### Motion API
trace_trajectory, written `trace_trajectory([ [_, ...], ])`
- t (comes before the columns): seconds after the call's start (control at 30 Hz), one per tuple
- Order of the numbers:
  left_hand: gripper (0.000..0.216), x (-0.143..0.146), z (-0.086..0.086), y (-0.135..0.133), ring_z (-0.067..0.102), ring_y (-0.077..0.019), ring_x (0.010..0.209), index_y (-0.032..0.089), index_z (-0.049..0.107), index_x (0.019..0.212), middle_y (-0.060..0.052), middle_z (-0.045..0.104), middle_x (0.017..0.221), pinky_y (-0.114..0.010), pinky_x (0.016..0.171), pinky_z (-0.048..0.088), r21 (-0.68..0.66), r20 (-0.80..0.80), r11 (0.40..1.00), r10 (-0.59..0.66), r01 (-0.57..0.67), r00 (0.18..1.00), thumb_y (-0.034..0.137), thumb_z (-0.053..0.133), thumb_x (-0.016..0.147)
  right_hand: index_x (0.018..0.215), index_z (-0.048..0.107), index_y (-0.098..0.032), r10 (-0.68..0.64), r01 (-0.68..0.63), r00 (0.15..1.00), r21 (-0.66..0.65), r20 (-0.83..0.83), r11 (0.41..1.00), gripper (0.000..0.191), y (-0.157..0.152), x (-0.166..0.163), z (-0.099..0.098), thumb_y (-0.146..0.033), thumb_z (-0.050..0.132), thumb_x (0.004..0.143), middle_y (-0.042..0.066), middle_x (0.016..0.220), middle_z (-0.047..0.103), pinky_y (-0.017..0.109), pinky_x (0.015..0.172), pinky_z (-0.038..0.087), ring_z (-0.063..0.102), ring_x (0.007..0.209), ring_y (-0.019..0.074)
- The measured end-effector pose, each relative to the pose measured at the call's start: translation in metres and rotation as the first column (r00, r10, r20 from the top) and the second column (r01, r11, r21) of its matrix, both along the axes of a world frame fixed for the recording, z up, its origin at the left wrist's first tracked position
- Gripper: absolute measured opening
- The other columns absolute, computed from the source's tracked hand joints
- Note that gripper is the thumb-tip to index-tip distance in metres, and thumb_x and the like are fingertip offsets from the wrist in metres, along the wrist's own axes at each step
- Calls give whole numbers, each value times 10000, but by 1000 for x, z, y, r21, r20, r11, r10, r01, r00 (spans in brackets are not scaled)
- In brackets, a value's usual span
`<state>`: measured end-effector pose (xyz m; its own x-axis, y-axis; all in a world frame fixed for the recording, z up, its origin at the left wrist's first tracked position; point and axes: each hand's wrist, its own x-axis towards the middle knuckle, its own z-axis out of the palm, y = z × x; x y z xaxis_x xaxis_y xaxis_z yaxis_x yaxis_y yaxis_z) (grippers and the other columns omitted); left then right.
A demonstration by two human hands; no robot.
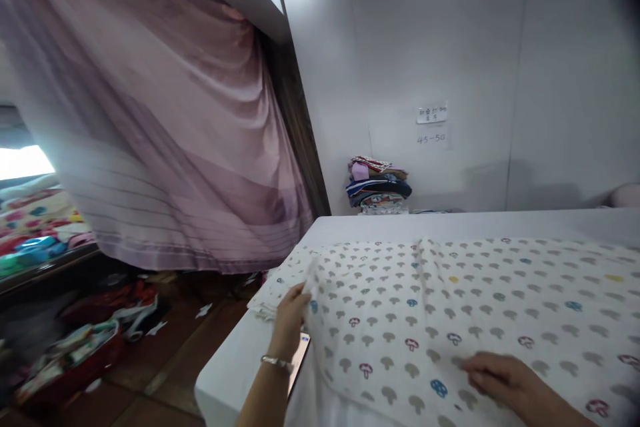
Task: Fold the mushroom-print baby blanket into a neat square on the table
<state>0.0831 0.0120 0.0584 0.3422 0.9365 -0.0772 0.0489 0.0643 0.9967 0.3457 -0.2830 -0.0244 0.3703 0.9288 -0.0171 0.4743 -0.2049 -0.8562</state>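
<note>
A white cloth [390,307] printed with grey, red, blue and yellow mushrooms is spread over most of the white table [225,370]. At its left edge, my left hand [293,313] pinches the fabric, lifting that edge so it hangs in a fold. A metal bracelet [277,363] circles my left wrist. My right hand [505,380] is over the near part of the cloth, fingers curled together; what lies between them, if anything, is hidden. Beside my left forearm, partly covered, a smartphone [299,363] rests on the table.
Folded fabrics [379,185] are stacked at the table's far edge against the white wall [460,47], which bears handwritten paper labels [432,113]. A pink curtain [200,113] hangs at left. Below it, a red container [75,360] of cloth stands on the tiled floor [165,373].
</note>
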Motion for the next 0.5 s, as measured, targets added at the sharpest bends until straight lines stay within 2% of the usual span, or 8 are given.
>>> trace_trajectory([
  [0.07, 347, 26, -6, -20, 598, -186, 765, 151, 603, 949, -42, 667, 848, -283, 682, 465, 157, -143, 986, -42, 64, 989, 167, 471, 629, 858, 691, -255, 65, -65, 992, 0, -111, 998, 336, 32, 2, 15, -485, 456, 784, 48, 790, 677, 267, 684, 496, 615, 711, 183],
  [0.13, 375, 50, -22, -47, 567, -210, 921, 175, 614, 998, -59, 650, 987, -314, 820, 432, 357, -350, 915, -55, 187, 935, 156, 463, 655, 854, 681, -210, 102, -102, 974, 12, -200, 995, 354, 65, 4, 20, -468, 452, 778, 48, 733, 660, 253, 619, 482, 586, 632, 154],
  [0.2, 345, 68, -45, -75, 534, -231, 987, 190, 636, 949, -84, 633, 1007, -347, 893, 377, 453, -610, 768, -104, 454, 785, 129, 446, 667, 883, 669, -187, 86, -88, 956, 5, -281, 996, 345, 96, 8, 18, -447, 487, 748, 50, 751, 658, 238, 585, 472, 580, 630, 140],
  [0.23, 325, 75, -56, -89, 547, -232, 947, 192, 643, 906, -96, 632, 959, -352, 861, 385, 417, -717, 705, -133, 574, 684, 119, 428, 674, 888, 664, -179, 70, -76, 949, -7, -306, 997, 334, 111, 10, 16, -430, 506, 734, 53, 762, 659, 231, 572, 469, 581, 634, 136],
  [0.27, 307, 79, -67, -100, 557, -233, 907, 184, 643, 874, -111, 622, 935, -351, 817, 397, 343, -798, 676, -156, 652, 582, 115, 418, 677, 884, 663, -173, 44, -54, 949, -24, -312, 998, 319, 125, 12, 13, -411, 524, 724, 54, 767, 660, 224, 556, 466, 581, 632, 132],
  [0.3, 305, 82, -76, -109, 563, -232, 873, 179, 637, 879, -122, 602, 963, -356, 784, 401, 290, -845, 670, -157, 684, 512, 118, 411, 682, 872, 663, -167, 11, -25, 954, -43, -298, 999, 299, 138, 14, 10, -392, 538, 719, 56, 765, 660, 217, 541, 462, 581, 625, 127],
  [0.37, 318, 83, -88, -120, 564, -227, 834, 186, 614, 920, -132, 561, 1034, -360, 734, 402, 235, -878, 691, -151, 684, 454, 125, 394, 699, 860, 662, -158, -60, 44, 969, -71, -241, 996, 264, 163, 20, 5, -357, 560, 719, 59, 766, 663, 204, 517, 454, 580, 611, 118],
  [0.5, 344, 82, -95, -121, 550, -253, 902, 223, 575, 994, -142, 510, 1124, -391, 762, 401, 190, -866, 732, -190, 654, 463, 159, 402, 705, 908, 646, -146, -146, 134, 979, -91, -145, 987, 239, 214, 36, -1, -296, 530, 762, 62, 766, 662, 195, 510, 444, 588, 637, 121],
])
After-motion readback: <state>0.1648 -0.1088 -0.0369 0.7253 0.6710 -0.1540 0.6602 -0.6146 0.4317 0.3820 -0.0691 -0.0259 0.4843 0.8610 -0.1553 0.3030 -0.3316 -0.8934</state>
